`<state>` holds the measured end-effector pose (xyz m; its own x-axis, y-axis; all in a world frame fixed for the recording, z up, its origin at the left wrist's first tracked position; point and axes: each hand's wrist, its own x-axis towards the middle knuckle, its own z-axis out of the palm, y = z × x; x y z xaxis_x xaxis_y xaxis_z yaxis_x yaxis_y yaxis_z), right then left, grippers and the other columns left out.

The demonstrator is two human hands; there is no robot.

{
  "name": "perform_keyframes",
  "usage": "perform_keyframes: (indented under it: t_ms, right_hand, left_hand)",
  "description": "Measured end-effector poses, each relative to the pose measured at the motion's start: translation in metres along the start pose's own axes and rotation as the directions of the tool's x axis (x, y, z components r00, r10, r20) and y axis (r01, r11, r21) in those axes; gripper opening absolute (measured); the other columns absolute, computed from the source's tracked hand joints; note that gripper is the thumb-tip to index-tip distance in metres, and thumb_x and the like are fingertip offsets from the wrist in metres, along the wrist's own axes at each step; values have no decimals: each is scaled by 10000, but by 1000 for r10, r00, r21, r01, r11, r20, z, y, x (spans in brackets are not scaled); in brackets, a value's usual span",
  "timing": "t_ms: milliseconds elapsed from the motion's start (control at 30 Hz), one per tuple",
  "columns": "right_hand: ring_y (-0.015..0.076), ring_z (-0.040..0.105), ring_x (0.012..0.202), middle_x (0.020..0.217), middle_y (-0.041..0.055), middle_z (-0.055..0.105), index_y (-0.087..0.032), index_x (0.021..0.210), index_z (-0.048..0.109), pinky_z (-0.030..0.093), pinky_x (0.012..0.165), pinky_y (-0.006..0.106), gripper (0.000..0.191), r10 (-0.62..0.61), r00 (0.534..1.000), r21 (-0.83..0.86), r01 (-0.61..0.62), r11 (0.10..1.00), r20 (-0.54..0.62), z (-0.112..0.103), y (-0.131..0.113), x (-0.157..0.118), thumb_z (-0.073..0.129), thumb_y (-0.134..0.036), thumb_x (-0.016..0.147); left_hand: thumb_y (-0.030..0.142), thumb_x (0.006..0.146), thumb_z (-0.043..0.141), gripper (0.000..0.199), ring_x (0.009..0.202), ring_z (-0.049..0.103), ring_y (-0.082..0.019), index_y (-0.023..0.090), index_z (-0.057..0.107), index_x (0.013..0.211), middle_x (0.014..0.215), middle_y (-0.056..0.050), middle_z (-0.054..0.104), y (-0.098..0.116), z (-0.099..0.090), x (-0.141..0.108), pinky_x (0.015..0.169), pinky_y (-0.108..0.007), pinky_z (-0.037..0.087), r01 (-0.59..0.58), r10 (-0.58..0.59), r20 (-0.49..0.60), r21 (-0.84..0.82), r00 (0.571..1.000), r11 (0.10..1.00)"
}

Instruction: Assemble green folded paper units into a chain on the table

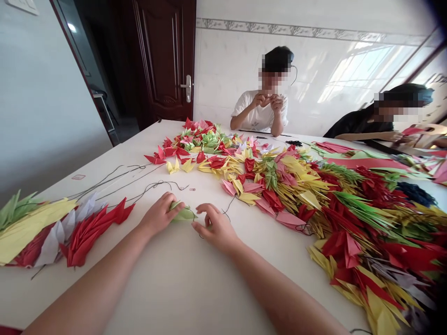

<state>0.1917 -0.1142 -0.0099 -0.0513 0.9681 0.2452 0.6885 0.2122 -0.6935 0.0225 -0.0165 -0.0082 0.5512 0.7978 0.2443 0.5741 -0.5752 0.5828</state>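
Two hands, the left hand gripping one pale green origami crane, the right hand half-open just beside it.

We see 1 pale green paper crane, folded and creased, tilted on its side under the fingers of our left hand. Our right hand curls just beside it, fingers spread and not clearly touching. A thin dark thread runs near the crane in loose curves.
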Motion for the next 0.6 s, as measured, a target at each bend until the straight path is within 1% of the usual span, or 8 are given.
perform_keyframes:
  t_ms: [67, 100, 167, 233, 333, 433, 533, 600]
  right_hand:
    - [95, 490, 603, 1063, 22, 530, -279, 1081, 444, 372, 575, 240, 404, 32, 999, -57, -32, 998, 12, 2, 1, 4, 529, -424, 714]
    - [109, 504, 631, 1033, 17, 548, -287, 1087, 452, 365, 582, 241, 410, 22, 999, -99, -18, 995, 41, 3, 2, 6, 543, -409, 706]
    - [136, 522, 692, 909, 9, 588, -280, 1031, 505, 349, 593, 239, 317, -13, 995, -166, 29, 986, 94, 7, 3, 10, 532, -325, 719]
    - [146, 530, 729, 845, 7, 600, -268, 993, 533, 344, 601, 238, 258, -27, 994, -176, 45, 983, 101, 10, 5, 12, 494, -257, 737]
    - [124, 527, 674, 855, 6, 607, -263, 1017, 532, 360, 599, 235, 263, 22, 997, -84, -16, 996, 70, 10, 9, 13, 458, -253, 765]
    - [104, 517, 628, 878, 15, 598, -244, 1007, 531, 399, 609, 239, 243, 43, 999, 59, -42, 997, -11, 3, 13, 10, 436, -292, 788]
    - [135, 522, 907, 1090, 50, 537, -226, 1009, 511, 407, 790, 271, 237, -58, 983, 141, 84, 986, -176, -9, 18, 6, 432, -315, 804]
    - [158, 421, 1107, 1227, 62, 451, -223, 1065, 472, 340, 916, 305, 281, -81, 970, 136, 115, 984, -229, -17, 23, 4, 438, -329, 807]
  left_hand:
    - [513, 820, 321, 336, 748, 474, -169, 214, 329, 666, 786, -5, 451, 3, 3, 0, 709, -320, 413, -7, 7, 8, 11, 1000, 1000]
    - [510, 818, 330, 332, 769, 480, -173, 213, 333, 671, 812, -13, 460, 5, 4, 0, 720, -326, 414, -17, 17, 20, 13, 1000, 1000]
    - [501, 807, 366, 308, 817, 490, -181, 211, 361, 704, 878, -30, 477, 8, 6, 0, 748, -332, 414, -69, 69, 62, 3, 996, 998]
    - [488, 777, 440, 283, 890, 488, -194, 208, 417, 810, 958, -47, 489, 12, 7, -1, 793, -333, 409, -168, 169, 122, -18, 978, 986]
    - [453, 738, 527, 375, 1003, 455, -212, 216, 439, 1016, 1065, -61, 493, 15, 6, -3, 876, -337, 374, -295, 295, 198, -33, 935, 955]
    - [434, 775, 486, 320, 966, 480, -203, 227, 467, 1018, 1017, -44, 531, 15, 4, -3, 842, -326, 390, -272, 267, 211, -5, 940, 962]
    - [464, 781, 461, 286, 865, 515, -189, 226, 503, 933, 932, -22, 555, 10, 2, -1, 760, -304, 419, -210, 197, 200, 42, 960, 977]
    - [492, 772, 461, 310, 849, 517, -189, 221, 516, 912, 927, -24, 555, 2, -1, 2, 746, -303, 422, -186, 169, 162, 92, 972, 978]
